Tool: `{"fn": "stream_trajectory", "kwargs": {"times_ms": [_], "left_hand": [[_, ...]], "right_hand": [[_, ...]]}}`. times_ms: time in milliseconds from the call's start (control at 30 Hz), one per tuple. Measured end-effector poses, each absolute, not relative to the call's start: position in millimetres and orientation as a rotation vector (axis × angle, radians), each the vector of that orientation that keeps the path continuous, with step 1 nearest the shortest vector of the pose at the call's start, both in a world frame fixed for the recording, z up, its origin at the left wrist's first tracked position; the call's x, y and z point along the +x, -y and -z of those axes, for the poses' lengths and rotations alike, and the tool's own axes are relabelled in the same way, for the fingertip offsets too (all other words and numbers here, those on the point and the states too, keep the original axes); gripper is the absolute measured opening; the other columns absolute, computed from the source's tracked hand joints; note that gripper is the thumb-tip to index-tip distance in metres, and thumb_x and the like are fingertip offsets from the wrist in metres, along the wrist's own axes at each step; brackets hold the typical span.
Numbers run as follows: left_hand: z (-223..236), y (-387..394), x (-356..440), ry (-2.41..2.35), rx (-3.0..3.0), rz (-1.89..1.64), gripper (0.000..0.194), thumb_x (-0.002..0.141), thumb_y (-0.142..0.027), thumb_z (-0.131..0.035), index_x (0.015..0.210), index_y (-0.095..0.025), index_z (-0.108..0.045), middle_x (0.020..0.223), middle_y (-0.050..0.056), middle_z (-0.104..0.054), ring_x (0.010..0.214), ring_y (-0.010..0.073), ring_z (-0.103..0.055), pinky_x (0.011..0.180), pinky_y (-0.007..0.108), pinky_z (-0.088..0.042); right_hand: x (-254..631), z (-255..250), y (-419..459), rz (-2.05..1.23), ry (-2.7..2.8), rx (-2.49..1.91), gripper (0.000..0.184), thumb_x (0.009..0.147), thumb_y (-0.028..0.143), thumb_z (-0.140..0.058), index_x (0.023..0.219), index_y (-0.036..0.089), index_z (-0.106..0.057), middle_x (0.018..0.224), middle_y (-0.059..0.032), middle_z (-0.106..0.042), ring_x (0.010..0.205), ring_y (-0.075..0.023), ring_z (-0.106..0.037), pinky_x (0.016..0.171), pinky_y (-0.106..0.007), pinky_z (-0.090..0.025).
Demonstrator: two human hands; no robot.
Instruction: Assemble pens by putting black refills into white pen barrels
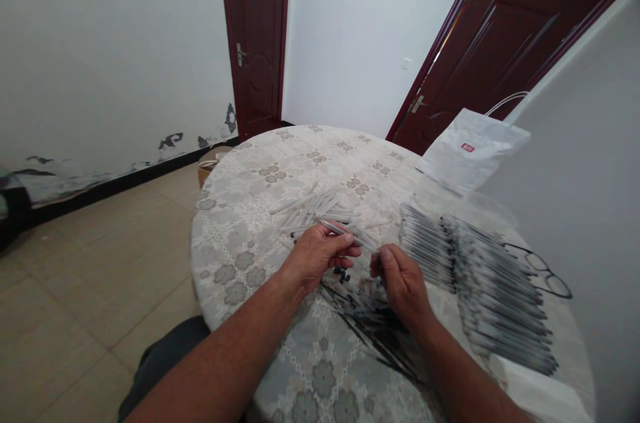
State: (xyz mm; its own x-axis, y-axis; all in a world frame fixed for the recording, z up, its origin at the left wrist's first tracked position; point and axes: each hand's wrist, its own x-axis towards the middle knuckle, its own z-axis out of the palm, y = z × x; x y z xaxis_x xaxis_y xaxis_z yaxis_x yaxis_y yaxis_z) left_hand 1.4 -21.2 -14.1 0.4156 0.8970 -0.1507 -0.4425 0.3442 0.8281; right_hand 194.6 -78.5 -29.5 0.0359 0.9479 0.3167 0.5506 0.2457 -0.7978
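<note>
My left hand (320, 251) is closed around a pale pen barrel (336, 228), its tapered end pointing up and left. Close by on the right, my right hand (403, 280) pinches at the other end of the line of the barrel; what its fingertips hold is too small and blurred to name. Beyond my left hand lies a loose heap of white pen barrels (316, 205). Small black caps (342, 274) sit on the table below my hands. Thin dark pen refills (383, 346) lie in a bundle under my right hand and forearm, partly hidden.
Two rows of pens, one shorter (427, 246) and one longer (500, 296), lie right of my right hand. Eyeglasses (555, 283) rest beside them. A white paper bag (470, 150) stands at the far right of the round table with a patterned cloth (280, 150).
</note>
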Motion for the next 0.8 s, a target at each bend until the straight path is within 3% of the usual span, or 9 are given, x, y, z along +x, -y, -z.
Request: {"fn": "stream_trajectory", "kwargs": {"times_ms": [100, 233, 367, 500, 567, 700, 800], "left_hand": [[13.3, 21.4, 1.5, -0.684, 0.788, -0.97, 0.026, 0.075, -0.027, -0.082, 0.088, -0.015, -0.063, 0.086, 0.008, -0.073, 0.076, 0.0189, -0.074, 0.061, 0.025, -0.059], [13.9, 20.7, 1.1, -0.666, 0.784, -0.985, 0.028, 0.075, -0.028, -0.083, 0.09, -0.015, -0.063, 0.086, 0.009, -0.073, 0.077, 0.0194, -0.074, 0.061, 0.026, -0.059], [13.9, 20.5, 1.8, -0.674, 0.785, -0.986, 0.027, 0.075, -0.028, -0.082, 0.089, -0.015, -0.063, 0.087, 0.009, -0.074, 0.078, 0.02, -0.074, 0.061, 0.026, -0.059], [12.4, 20.9, 3.0, -0.682, 0.807, -0.971, 0.024, 0.076, -0.026, -0.082, 0.087, -0.014, -0.064, 0.086, 0.009, -0.073, 0.077, 0.0197, -0.074, 0.06, 0.025, -0.059], [12.3, 21.0, 3.4, -0.687, 0.815, -0.966, 0.023, 0.076, -0.025, -0.081, 0.087, -0.014, -0.064, 0.085, 0.008, -0.073, 0.077, 0.0192, -0.074, 0.061, 0.025, -0.059], [12.9, 20.7, 3.3, -0.691, 0.82, -0.967, 0.024, 0.077, -0.026, -0.08, 0.089, -0.015, -0.063, 0.087, 0.008, -0.073, 0.077, 0.0191, -0.074, 0.062, 0.026, -0.059], [12.3, 20.7, 2.8, -0.695, 0.821, -0.96, 0.025, 0.076, -0.027, -0.082, 0.088, -0.015, -0.063, 0.087, 0.009, -0.074, 0.077, 0.0191, -0.074, 0.062, 0.026, -0.059]], "right_hand": [[195.7, 33.4, 77.5, -0.612, 1.555, -1.382, 0.036, 0.103, 0.045, -0.039, 0.087, 0.022, -0.061, 0.07, -0.0012, -0.062, 0.064, -0.0167, -0.058, 0.058, -0.027, -0.043], [196.7, 35.1, 78.2, -0.575, 1.526, -1.33, 0.023, 0.096, 0.043, -0.054, 0.109, 0.024, -0.057, 0.088, -0.0024, -0.067, 0.071, -0.0175, -0.062, 0.065, -0.029, -0.049], [193.8, 28.9, 79.6, -0.501, 1.593, -1.394, 0.019, 0.099, 0.041, -0.051, 0.099, 0.024, -0.059, 0.076, 0.0003, -0.063, 0.068, -0.0171, -0.06, 0.067, -0.029, -0.046], [193.0, 24.0, 79.6, -0.526, 1.633, -1.421, 0.04, 0.104, 0.043, -0.038, 0.074, 0.023, -0.056, 0.067, 0.0005, -0.059, 0.062, -0.0158, -0.055, 0.062, -0.028, -0.041], [194.5, 23.9, 79.6, -0.548, 1.616, -1.404, 0.039, 0.104, 0.043, -0.037, 0.077, 0.023, -0.056, 0.067, 0.0004, -0.059, 0.062, -0.016, -0.056, 0.062, -0.028, -0.041], [197.6, 24.4, 79.9, -0.493, 1.601, -1.396, 0.019, 0.099, 0.042, -0.05, 0.098, 0.024, -0.056, 0.074, 0.0013, -0.062, 0.066, -0.0168, -0.058, 0.065, -0.028, -0.043], [196.8, 22.3, 80.0, -0.462, 1.639, -1.427, 0.017, 0.099, 0.039, -0.05, 0.094, 0.024, -0.056, 0.072, 0.0019, -0.061, 0.066, -0.0164, -0.058, 0.065, -0.028, -0.042]]}}
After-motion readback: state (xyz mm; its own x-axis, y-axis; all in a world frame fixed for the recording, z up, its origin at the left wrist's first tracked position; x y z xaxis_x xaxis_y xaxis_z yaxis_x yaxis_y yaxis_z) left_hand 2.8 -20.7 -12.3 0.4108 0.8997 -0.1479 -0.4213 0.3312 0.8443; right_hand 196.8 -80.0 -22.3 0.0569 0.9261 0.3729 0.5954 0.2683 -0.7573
